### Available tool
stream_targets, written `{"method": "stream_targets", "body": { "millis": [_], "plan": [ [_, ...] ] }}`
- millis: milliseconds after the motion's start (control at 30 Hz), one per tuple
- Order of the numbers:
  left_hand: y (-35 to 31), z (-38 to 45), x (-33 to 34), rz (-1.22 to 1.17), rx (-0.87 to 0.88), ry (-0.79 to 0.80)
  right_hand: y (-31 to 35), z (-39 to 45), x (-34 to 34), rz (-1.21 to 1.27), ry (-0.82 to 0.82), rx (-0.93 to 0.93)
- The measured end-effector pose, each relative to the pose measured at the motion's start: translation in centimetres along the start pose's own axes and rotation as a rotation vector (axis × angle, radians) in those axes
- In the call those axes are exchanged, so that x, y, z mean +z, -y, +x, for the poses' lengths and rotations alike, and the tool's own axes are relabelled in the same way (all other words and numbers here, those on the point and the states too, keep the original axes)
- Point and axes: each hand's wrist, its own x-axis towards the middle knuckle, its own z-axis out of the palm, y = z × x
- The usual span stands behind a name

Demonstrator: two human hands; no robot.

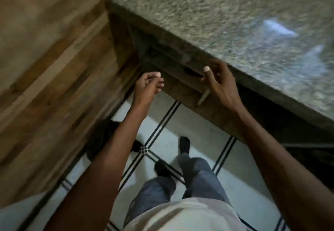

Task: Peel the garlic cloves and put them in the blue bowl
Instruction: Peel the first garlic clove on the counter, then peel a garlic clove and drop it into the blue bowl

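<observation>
No garlic or blue bowl in sight — my right hand (217, 80), loosely curled and holding nothing, reaches nearest the speckled desk (207, 13) edge, my left hand (149, 84) half-curled, hold unclear — both below the top, blurred.

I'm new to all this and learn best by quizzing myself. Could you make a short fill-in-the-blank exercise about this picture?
1. Both hands reach toward the drawers under a speckled ____ countertop.
2. The right hand is near a drawer ____.
3. The floor has white tiles with dark ____.
4. No garlic or ____ bowl is visible.

Missing words: stone; handle; stripes; blue
</observation>
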Motion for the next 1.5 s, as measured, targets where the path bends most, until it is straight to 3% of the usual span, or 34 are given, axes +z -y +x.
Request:
{"method": "stream_targets", "body": {
  "millis": [100, 300, 500, 600, 800, 967, 1133, 1500],
  "plan": [
    [-2.8, -2.3, 8.7, 0.079, 0.075, 0.129, -1.3, -2.9, -8.6, 0.051, -0.184, 0.071],
    [-6.6, -6.1, 27.8, 0.242, 0.236, 0.386, -5.5, -6.4, -23.7, 0.097, -0.404, 0.135],
    [-5.6, -8.3, 45.3, 0.471, 0.301, 0.549, -13.1, -10.0, -37.1, 0.021, -0.488, 0.276],
    [-5.0, -8.2, 51.5, 0.567, 0.351, 0.555, -16.6, -10.5, -42.7, -0.051, -0.515, 0.358],
    [-3.6, -5.9, 57.3, 0.776, 0.390, 0.549, -21.7, -8.4, -49.2, -0.182, -0.521, 0.419],
    [-2.7, -3.2, 59.3, 0.899, 0.457, 0.572, -23.1, -3.6, -50.8, -0.244, -0.402, 0.373],
    [-2.1, -0.9, 60.7, 0.883, 0.457, 0.591, -24.7, 1.5, -50.0, -0.450, -0.250, 0.358],
    [-1.6, 2.0, 62.2, 0.802, 0.476, 0.677, -24.7, 3.1, -49.2, -0.639, -0.247, 0.364]
  ]
}}
